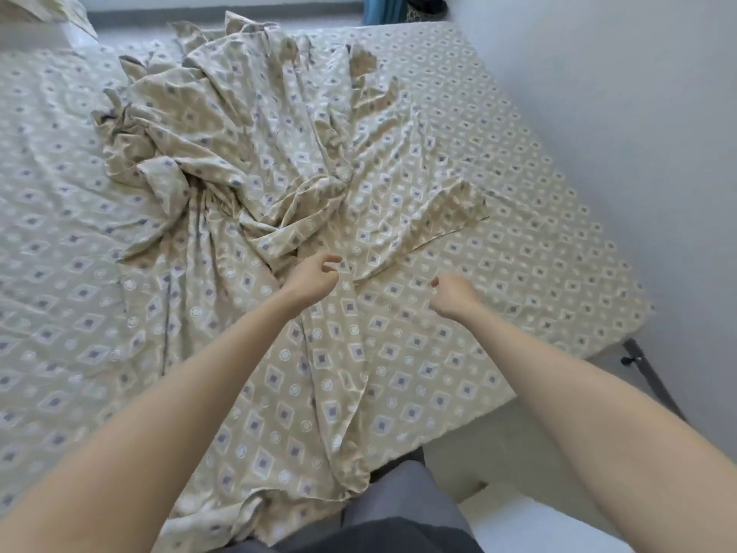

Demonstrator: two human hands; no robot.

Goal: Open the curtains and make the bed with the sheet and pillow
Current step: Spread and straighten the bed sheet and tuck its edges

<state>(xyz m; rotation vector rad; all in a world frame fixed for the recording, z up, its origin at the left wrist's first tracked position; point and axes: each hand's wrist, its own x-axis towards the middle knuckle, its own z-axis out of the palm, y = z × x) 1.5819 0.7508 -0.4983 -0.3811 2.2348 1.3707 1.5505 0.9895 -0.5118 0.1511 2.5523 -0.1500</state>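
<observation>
The sheet (255,161) is beige with rows of grey-blue diamonds and white rings. It lies loose on the bed (538,241), bunched into a crumpled heap of deep folds near the middle. From there a creased strip runs toward the near edge and hangs over it beside the person's grey trousers (399,504). One corner is folded back on the right side of the heap, showing a dark hem. The bed's own cover has the same pattern and lies flatter, with light wrinkles on the left.

Both arms reach out over the sheet. The left hand (315,275) hovers just above the cloth with its fingers (333,259) loosely curled and gripping nothing. The right hand (454,297) is near it, also loosely curled and empty.

A pillow (60,10) in matching cloth sits at the far left corner. A white wall (618,93) runs along the right side, a blue curtain (379,8) hangs at the far end, and a dark metal leg (650,373) shows under the bed's right corner above a pale floor (518,524).
</observation>
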